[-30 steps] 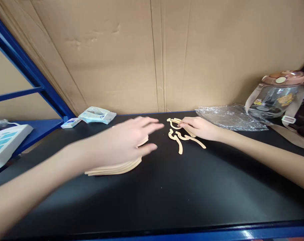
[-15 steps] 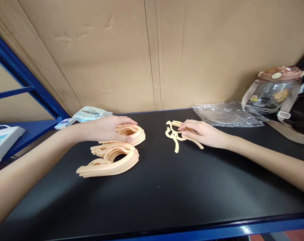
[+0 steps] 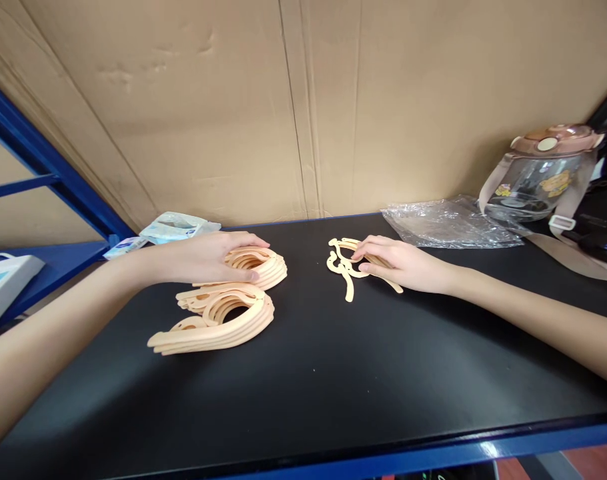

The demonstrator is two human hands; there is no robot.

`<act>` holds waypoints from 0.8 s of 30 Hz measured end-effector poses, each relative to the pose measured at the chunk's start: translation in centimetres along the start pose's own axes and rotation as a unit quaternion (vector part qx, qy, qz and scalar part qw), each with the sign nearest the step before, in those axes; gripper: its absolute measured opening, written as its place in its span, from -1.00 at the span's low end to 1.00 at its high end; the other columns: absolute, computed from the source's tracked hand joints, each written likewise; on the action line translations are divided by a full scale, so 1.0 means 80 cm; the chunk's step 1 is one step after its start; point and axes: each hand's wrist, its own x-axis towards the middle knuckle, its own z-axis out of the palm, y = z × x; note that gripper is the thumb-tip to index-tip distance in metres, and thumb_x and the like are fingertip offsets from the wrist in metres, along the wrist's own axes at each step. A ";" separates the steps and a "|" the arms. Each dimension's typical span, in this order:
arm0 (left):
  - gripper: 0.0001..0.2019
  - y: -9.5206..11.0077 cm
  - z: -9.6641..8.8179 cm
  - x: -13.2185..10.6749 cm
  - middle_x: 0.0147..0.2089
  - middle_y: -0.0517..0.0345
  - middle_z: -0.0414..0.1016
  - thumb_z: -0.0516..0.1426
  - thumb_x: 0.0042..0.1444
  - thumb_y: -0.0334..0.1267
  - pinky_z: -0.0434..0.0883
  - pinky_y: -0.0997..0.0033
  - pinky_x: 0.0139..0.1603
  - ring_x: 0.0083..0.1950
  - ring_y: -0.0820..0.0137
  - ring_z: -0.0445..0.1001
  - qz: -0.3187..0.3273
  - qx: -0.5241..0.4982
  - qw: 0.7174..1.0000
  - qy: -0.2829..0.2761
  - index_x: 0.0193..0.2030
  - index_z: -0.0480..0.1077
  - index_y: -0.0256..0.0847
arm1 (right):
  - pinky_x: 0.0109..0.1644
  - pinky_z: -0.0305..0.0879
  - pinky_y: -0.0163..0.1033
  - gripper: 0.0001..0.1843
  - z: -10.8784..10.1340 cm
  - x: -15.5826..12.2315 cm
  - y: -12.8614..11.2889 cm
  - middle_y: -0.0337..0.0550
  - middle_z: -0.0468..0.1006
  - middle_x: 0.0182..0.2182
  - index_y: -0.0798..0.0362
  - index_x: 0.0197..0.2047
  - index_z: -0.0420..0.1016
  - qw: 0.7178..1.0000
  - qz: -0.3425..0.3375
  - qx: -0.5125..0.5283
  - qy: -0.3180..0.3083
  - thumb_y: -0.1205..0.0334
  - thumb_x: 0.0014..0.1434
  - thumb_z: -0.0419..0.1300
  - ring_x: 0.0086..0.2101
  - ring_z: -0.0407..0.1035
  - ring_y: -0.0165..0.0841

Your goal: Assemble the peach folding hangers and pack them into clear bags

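Observation:
Beige plastic folding hangers lie on the black table in stacks and loose. My left hand (image 3: 203, 257) is over the far stack of folded hangers (image 3: 272, 272), its thumb on the near side and its fingers on the far side, gripping it. Just in front lies a second stack of folded hangers (image 3: 243, 327), apart from my fingers. To the right, my right hand (image 3: 396, 261) has its fingers curled down round a folding hanger (image 3: 347, 283) in a small loose group. My palm and fingers hide part of that group.
A crinkled clear plastic bag (image 3: 448, 223) lies at the back right beside a strapped water bottle (image 3: 538, 183). A light blue packet (image 3: 171, 228) sits at the back left. Cardboard (image 3: 223, 113) walls the back of the black table (image 3: 293, 400); a blue frame (image 3: 78, 173) stands left.
The view has shifted slightly, so everything sits a little further left. Both hands stay where they were on the hangers.

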 end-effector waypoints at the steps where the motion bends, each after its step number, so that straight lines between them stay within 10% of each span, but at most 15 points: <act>1: -0.32 -0.001 0.000 0.000 0.26 0.15 0.35 0.06 0.13 0.26 0.24 0.38 0.13 0.19 0.20 0.35 0.002 0.000 1.000 0.000 0.29 0.21 -0.07 | -0.16 0.30 -0.16 -0.65 0.000 0.000 -0.001 -0.11 0.37 -0.11 0.01 0.00 0.41 1.000 0.001 0.001 -0.002 0.02 0.34 -0.04 -0.32 0.39 -0.35; 24: -0.32 0.000 0.004 0.020 0.26 0.09 0.37 0.10 0.04 0.14 0.29 0.29 0.10 0.17 0.11 0.39 0.021 0.073 0.997 0.030 0.28 0.27 -0.11 | -0.11 0.34 -0.11 -0.69 -0.001 -0.002 0.001 -0.12 0.36 -0.08 -0.03 0.01 0.39 1.000 -0.004 -0.002 -0.005 0.04 0.34 -0.03 -0.37 0.40 -0.38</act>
